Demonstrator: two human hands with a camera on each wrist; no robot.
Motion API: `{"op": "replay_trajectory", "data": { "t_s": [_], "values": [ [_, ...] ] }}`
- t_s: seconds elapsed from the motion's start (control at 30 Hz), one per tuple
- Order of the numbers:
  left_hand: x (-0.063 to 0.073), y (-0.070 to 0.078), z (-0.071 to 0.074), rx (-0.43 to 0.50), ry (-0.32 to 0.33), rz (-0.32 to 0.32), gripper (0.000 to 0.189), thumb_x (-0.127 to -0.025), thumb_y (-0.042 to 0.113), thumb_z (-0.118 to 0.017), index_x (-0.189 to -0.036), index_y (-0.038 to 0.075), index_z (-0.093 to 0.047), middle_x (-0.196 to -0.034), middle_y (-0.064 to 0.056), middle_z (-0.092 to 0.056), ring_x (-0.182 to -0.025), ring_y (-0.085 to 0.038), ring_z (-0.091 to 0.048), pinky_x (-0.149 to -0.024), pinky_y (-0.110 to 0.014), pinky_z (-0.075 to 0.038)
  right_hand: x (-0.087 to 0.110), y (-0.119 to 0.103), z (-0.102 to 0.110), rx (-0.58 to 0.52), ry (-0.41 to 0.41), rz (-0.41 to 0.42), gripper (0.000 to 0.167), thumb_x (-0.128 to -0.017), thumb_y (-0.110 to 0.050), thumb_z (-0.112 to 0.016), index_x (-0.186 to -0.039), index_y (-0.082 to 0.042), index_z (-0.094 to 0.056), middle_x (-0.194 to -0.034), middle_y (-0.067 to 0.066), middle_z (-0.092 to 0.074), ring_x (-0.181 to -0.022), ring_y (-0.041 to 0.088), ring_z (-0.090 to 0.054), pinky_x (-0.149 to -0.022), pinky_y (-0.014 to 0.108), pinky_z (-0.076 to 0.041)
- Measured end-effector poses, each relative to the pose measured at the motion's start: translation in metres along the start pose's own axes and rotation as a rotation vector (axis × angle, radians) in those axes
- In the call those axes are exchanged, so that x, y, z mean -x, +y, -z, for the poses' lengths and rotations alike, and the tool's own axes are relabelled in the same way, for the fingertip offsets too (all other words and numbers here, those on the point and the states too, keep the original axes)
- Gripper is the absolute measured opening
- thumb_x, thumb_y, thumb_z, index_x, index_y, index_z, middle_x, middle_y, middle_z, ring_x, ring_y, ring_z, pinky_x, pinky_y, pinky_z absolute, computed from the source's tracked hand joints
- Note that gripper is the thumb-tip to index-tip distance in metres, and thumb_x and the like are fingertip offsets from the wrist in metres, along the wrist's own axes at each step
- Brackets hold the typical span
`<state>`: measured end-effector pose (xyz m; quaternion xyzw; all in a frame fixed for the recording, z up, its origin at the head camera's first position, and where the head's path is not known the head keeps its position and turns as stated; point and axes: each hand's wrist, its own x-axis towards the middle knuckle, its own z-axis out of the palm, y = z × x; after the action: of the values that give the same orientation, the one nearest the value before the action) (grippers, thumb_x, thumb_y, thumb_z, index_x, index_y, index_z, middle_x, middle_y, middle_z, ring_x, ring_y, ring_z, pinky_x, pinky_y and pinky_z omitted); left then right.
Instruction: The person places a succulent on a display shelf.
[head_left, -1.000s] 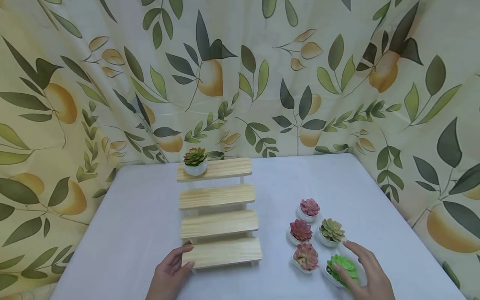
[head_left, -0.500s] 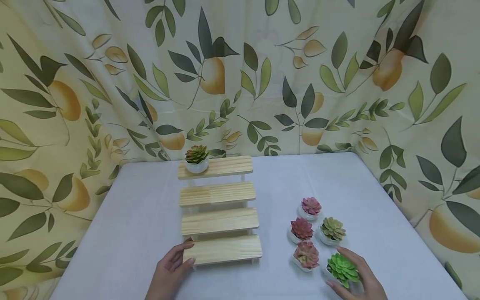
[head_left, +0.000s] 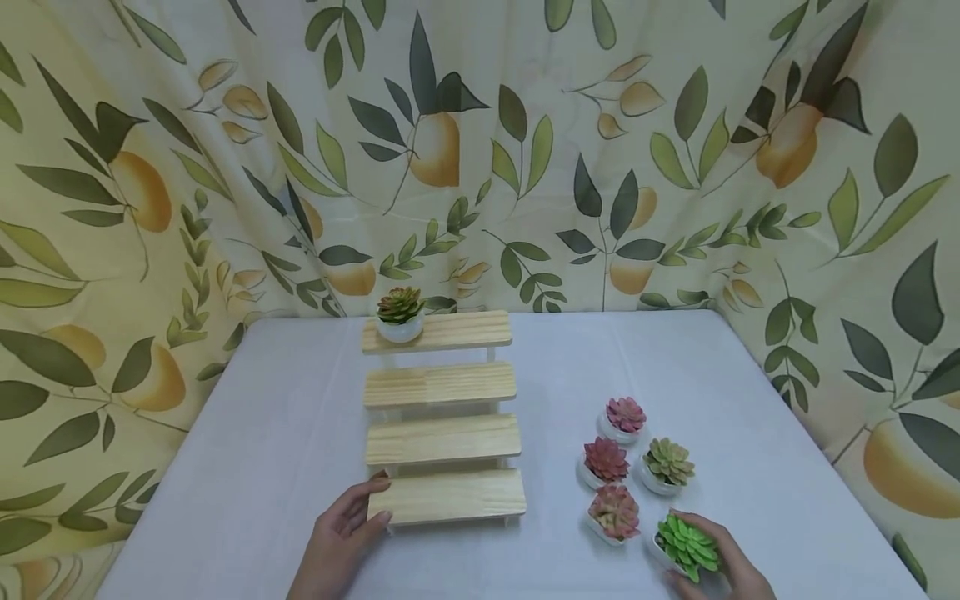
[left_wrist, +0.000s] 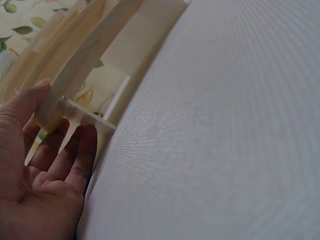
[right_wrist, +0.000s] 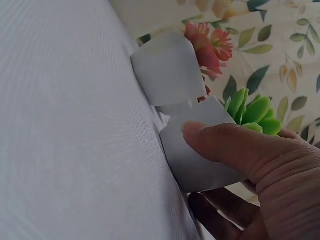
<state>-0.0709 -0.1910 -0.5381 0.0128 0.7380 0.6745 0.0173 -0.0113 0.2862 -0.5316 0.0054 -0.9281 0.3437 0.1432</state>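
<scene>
My left hand (head_left: 337, 533) grips the left end of the lowest plank of a four-tier wooden display stand (head_left: 453, 496). In the left wrist view the thumb lies on the plank (left_wrist: 75, 67), with fingers below it near a clear support. At the lower right, my right hand (head_left: 727, 558) holds a bright green artificial succulent (head_left: 686, 546) in a white pot. The right wrist view has the thumb pressed to the side of that pot (right_wrist: 200, 155), whose base is at the white cloth. Fingers behind the pot are partly hidden.
A green-red succulent (head_left: 400, 315) sits at the left of the top plank. Left of my right hand stand several potted succulents: pink (head_left: 626, 415), dark red (head_left: 606, 460), pale green (head_left: 667, 462) and pink-beige (head_left: 615, 512). A fruit-patterned curtain (head_left: 480, 167) surrounds the white table (head_left: 225, 467).
My right hand has moved from over the green succulent to close round its pot, which now tilts slightly. My left hand stays on the stand. The head view has shifted a little.
</scene>
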Motion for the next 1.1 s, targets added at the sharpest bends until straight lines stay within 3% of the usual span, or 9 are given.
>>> {"op": "replay_trajectory", "data": {
  "t_s": [0.2, 0.37, 0.53, 0.67, 0.83, 1.03, 1.1],
  "values": [
    [-0.001, -0.003, 0.000, 0.016, -0.009, -0.004, 0.038, -0.094, 0.018, -0.078, -0.131, 0.013, -0.067, -0.152, -0.010, -0.052, -0.144, -0.024, -0.040, -0.110, -0.024, -0.034, -0.001, -0.003, 0.001, 0.034, 0.087, 0.079, 0.087, -0.059, 0.003, -0.098, -0.136, -0.009, -0.059, -0.117, 0.005, -0.068, -0.105, -0.016, -0.052, -0.087, -0.001, -0.040],
    [0.000, -0.002, 0.000, 0.015, -0.007, -0.005, 0.038, -0.094, 0.019, -0.078, -0.131, 0.013, -0.067, -0.152, -0.011, -0.052, -0.144, -0.025, -0.040, -0.109, -0.022, -0.035, -0.004, -0.010, 0.004, 0.004, 0.123, 0.064, 0.089, -0.062, 0.007, -0.096, -0.140, -0.007, -0.056, -0.120, 0.004, -0.066, -0.110, -0.021, -0.044, -0.089, -0.002, -0.038],
    [0.000, -0.001, 0.002, 0.012, 0.000, -0.013, 0.038, -0.094, 0.016, -0.077, -0.130, 0.012, -0.067, -0.151, -0.012, -0.052, -0.143, -0.026, -0.041, -0.108, -0.020, -0.036, -0.014, -0.018, 0.009, -0.050, 0.132, 0.086, 0.092, -0.066, 0.014, -0.091, -0.146, -0.006, -0.050, -0.131, -0.011, -0.057, -0.119, -0.020, -0.040, -0.093, -0.002, -0.034],
    [-0.001, -0.001, 0.003, 0.015, 0.014, -0.015, 0.038, -0.094, 0.014, -0.078, -0.130, 0.012, -0.067, -0.150, -0.013, -0.053, -0.142, -0.026, -0.042, -0.108, -0.020, -0.036, -0.025, -0.026, 0.013, -0.160, 0.134, 0.163, 0.098, -0.067, 0.028, -0.081, -0.152, -0.003, -0.042, -0.147, -0.005, -0.051, -0.131, -0.011, -0.041, -0.101, 0.004, -0.037],
    [0.000, -0.003, 0.002, 0.022, 0.014, 0.003, 0.039, -0.093, 0.015, -0.079, -0.129, 0.011, -0.067, -0.149, -0.014, -0.054, -0.142, -0.028, -0.043, -0.107, -0.020, -0.039, -0.033, -0.039, 0.015, -0.199, 0.113, 0.155, 0.100, -0.070, 0.030, -0.077, -0.155, -0.004, -0.039, -0.146, -0.013, -0.045, -0.129, -0.011, -0.041, -0.097, 0.005, -0.041],
    [-0.001, -0.003, 0.002, 0.031, 0.011, 0.006, 0.039, -0.092, 0.017, -0.080, -0.129, 0.013, -0.068, -0.149, -0.014, -0.054, -0.142, -0.029, -0.043, -0.108, -0.022, -0.040, -0.044, -0.052, 0.018, -0.224, 0.071, 0.151, 0.099, -0.075, 0.022, -0.081, -0.158, -0.010, -0.038, -0.149, 0.010, -0.046, -0.131, -0.009, -0.040, -0.099, 0.005, -0.040],
    [-0.001, -0.002, 0.002, 0.032, 0.003, 0.007, 0.039, -0.093, 0.018, -0.080, -0.130, 0.013, -0.068, -0.149, -0.014, -0.053, -0.142, -0.030, -0.043, -0.108, -0.022, -0.039, -0.049, -0.056, 0.021, -0.232, 0.082, 0.157, 0.100, -0.075, 0.021, -0.082, -0.159, -0.013, -0.037, -0.149, 0.005, -0.046, -0.131, -0.008, -0.042, -0.099, 0.005, -0.039]
  ]
}}
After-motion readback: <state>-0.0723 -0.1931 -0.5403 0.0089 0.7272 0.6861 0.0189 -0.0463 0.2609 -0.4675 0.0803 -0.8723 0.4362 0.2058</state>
